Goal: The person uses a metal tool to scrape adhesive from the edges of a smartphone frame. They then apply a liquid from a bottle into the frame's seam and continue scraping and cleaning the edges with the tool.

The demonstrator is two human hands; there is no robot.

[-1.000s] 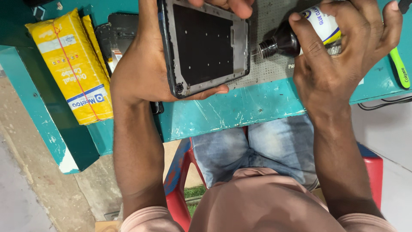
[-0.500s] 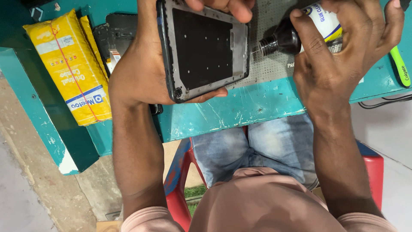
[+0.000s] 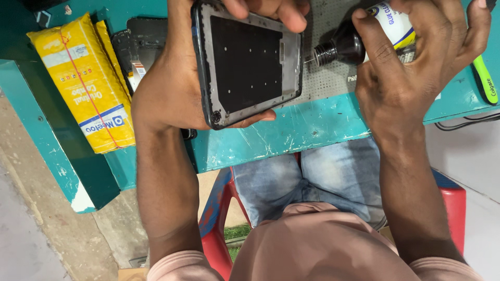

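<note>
phone frame (image 3: 245,62): black, grey rim | glue tube (image 3: 375,28): white, yellow, black nozzle | packet (image 3: 83,83): yellow | table (image 3: 291,135): teal

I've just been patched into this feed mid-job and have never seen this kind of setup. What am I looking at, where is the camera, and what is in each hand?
There is no machine here: you see one person's two bare hands. The single camera sits on that person's head and looks straight down, so their knees in jeans and a red chair show below the teal table.

The left hand holds a dark phone frame with its open back facing up, gripped along both long edges. The right hand is wrapped around a small glue tube with a dark neck, and its thin nozzle tip points at the right edge of the frame.

On the table lie a yellow packet bound with a red band, a dark flat part beside it, a grey perforated mat under the hands, and a green handle at far right.
</note>
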